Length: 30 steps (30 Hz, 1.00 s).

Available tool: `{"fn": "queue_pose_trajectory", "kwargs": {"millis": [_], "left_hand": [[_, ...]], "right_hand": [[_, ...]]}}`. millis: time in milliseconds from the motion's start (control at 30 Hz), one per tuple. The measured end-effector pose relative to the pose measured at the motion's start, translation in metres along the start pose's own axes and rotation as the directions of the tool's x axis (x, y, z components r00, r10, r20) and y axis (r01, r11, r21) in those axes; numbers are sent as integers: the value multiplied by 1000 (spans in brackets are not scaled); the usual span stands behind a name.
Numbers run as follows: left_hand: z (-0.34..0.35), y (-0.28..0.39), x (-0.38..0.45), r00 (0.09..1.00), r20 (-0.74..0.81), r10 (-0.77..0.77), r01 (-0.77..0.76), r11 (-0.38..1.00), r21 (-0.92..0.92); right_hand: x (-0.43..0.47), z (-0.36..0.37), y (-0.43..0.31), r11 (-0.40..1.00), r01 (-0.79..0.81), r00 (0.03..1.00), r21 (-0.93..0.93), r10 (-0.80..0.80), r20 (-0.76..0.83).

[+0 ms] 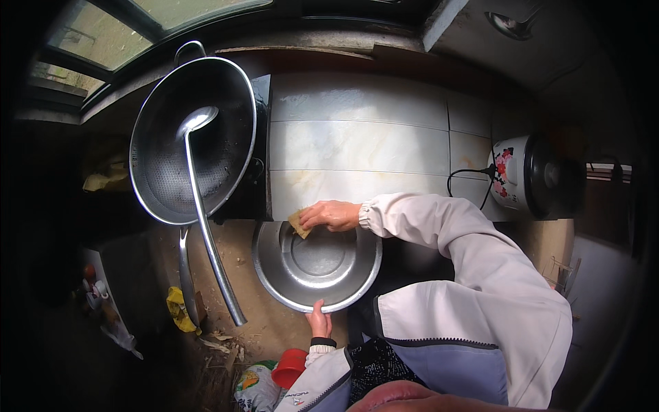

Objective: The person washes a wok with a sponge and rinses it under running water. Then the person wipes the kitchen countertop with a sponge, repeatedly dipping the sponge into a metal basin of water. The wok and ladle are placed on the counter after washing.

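Note:
My left hand point(320, 323) grips the near rim of a wide stainless steel basin point(318, 280), thumb over the edge. The basin tilts below the front edge of a pale tiled counter point(355, 147), and I see down into it. In my right hand point(334, 215) is a worn yellowish sponge point(298, 225), pinched at the fingertips. That hand is over the far side of the basin, at the counter's front edge. Whether the sponge touches the counter or the basin, I cannot tell.
A large wok point(165, 170) stands left of the counter, holding a long-handled metal ladle point(198, 177) that juts over its near rim. An electric cooker point(515, 177) with a black cord sits at the right. On the floor are a red plastic container point(289, 366) and wood scraps point(226, 346).

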<state>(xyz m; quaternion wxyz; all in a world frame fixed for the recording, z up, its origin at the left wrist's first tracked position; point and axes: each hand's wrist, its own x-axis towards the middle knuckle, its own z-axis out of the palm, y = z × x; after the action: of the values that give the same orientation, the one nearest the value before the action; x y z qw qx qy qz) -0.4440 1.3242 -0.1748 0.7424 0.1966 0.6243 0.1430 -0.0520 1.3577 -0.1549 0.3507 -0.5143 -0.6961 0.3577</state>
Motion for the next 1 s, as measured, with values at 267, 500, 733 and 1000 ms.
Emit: {"fn": "queue_pose_trajectory", "kwargs": {"millis": [267,500,733,1000], "left_hand": [[4,-6,0,1000,-16,3,-4,999,-53],[1,-20,-4,1000,-16,14,-15,997,-70],[-6,-20,1,1000,-9,8,-9,999,-39],[-11,-16,3,998,38,58,-58,998,-16]], "right_hand": [[53,-159,123,901,-396,593,-179,101,-799],[104,-144,170,720,-571,680,-395,144,-719],[83,-69,109,829,-383,836,-407,124,-534],[36,66,-3,963,-84,962,-255,12,-272]]}}
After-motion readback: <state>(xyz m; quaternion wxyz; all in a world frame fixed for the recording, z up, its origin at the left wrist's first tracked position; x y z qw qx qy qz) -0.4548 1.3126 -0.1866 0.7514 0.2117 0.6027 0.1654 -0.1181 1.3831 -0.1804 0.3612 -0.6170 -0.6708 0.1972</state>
